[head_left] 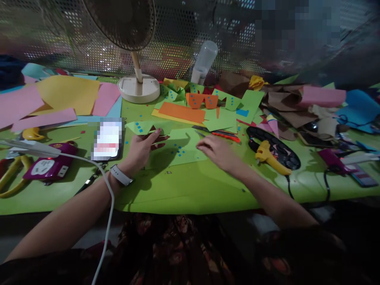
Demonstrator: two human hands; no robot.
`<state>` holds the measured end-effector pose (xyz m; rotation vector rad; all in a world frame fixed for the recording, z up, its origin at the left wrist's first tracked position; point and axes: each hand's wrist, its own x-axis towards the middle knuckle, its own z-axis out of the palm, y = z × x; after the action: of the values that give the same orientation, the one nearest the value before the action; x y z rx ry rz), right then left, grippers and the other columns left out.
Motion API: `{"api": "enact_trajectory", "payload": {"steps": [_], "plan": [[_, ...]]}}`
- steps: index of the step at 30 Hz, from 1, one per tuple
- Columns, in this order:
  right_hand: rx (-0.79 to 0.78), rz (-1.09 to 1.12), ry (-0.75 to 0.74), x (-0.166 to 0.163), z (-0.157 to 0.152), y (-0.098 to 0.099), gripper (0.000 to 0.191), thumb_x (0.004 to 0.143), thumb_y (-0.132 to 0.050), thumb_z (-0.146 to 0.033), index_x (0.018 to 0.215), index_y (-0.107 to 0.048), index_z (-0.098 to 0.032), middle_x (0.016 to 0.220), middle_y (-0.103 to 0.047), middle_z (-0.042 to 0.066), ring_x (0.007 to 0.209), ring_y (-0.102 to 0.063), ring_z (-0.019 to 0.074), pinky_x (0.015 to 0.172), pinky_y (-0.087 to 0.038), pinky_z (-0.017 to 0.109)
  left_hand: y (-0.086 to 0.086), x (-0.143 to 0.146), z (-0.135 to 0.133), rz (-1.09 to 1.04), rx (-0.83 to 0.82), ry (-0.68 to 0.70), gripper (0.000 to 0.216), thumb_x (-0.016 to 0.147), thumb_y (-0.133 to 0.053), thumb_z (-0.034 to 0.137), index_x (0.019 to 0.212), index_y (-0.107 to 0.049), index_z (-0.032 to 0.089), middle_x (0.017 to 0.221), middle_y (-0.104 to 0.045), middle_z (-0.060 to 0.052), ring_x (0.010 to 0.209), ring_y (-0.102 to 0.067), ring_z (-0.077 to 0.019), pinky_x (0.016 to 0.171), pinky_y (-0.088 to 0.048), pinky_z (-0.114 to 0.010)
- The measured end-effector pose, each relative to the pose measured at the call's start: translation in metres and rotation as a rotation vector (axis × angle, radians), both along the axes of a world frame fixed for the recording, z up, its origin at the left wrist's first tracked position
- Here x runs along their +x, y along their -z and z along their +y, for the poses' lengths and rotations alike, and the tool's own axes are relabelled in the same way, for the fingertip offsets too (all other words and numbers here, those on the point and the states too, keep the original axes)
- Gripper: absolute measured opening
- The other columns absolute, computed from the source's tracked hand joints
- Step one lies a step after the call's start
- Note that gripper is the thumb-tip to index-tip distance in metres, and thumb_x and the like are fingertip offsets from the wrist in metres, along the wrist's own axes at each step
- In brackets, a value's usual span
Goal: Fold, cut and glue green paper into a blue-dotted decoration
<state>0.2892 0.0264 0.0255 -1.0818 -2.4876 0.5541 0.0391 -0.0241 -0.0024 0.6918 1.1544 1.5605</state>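
My left hand [141,149], with a watch at its wrist, holds a green paper cutout [132,127] dotted with blue squares between thumb and fingers. Below and right of it lies a flat green paper sheet [190,139] with several loose small blue paper squares [178,150] on it. My right hand [216,150] hovers at the sheet's right side, its fingertips pinched together; whatever is between them is too small to make out. Behind the hands stand orange paper glasses [194,100] and green paper glasses [233,102], both with blue squares. An orange-red cutter [233,137] lies just beyond my right hand.
A fan [139,92] and a clear bottle [205,57] stand at the back. Right are a yellow glue gun [270,158] and a black palette [292,158]. Left are a phone [108,138], a purple power box [52,162] and coloured paper sheets [69,93]. A white cable [109,213] crosses my left forearm.
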Motion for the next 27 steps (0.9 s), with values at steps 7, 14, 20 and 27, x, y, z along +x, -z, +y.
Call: {"api": "enact_trajectory", "payload": {"steps": [7,14,20,27], "plan": [[-0.088,-0.036,-0.153,-0.046,0.019,0.023,0.009,0.093,-0.061,-0.017,0.098,-0.068,-0.019,0.099,-0.065,0.008,0.092,-0.06,0.022,0.081,-0.046,0.037,0.0,-0.002,0.002,0.003,-0.037,0.001,0.028,0.068,-0.085,0.034,0.083,-0.069,0.016,0.087,-0.073,-0.006,0.084,-0.074,-0.0237,0.066,-0.057,-0.03],[-0.05,-0.053,-0.177,-0.045,0.023,0.036,0.01,0.095,-0.059,-0.02,0.1,-0.067,-0.02,0.097,-0.062,0.008,0.094,-0.057,0.0225,0.08,-0.044,0.036,0.003,0.0,0.003,0.019,-0.054,0.023,0.027,0.068,-0.085,0.037,0.082,-0.071,0.018,0.088,-0.073,-0.007,0.081,-0.074,-0.0231,0.064,-0.059,-0.03],[-0.044,-0.056,-0.175,-0.048,0.023,0.037,0.007,0.094,-0.06,-0.019,0.097,-0.066,-0.017,0.095,-0.062,0.008,0.093,-0.056,0.022,0.079,-0.043,0.035,0.003,0.0,0.003,0.018,-0.056,0.018,0.032,0.065,-0.086,0.037,0.083,-0.071,0.016,0.085,-0.072,-0.006,0.08,-0.074,-0.0232,0.061,-0.058,-0.028],[-0.089,0.04,-0.155,-0.046,0.022,0.035,0.006,0.091,-0.062,-0.015,0.088,-0.065,-0.019,0.091,-0.061,0.005,0.086,-0.056,0.0192,0.077,-0.043,0.034,0.003,-0.001,0.002,0.032,-0.054,0.016,0.028,0.069,-0.084,0.036,0.084,-0.07,0.017,0.087,-0.073,-0.006,0.082,-0.073,-0.0231,0.064,-0.058,-0.03]]}}
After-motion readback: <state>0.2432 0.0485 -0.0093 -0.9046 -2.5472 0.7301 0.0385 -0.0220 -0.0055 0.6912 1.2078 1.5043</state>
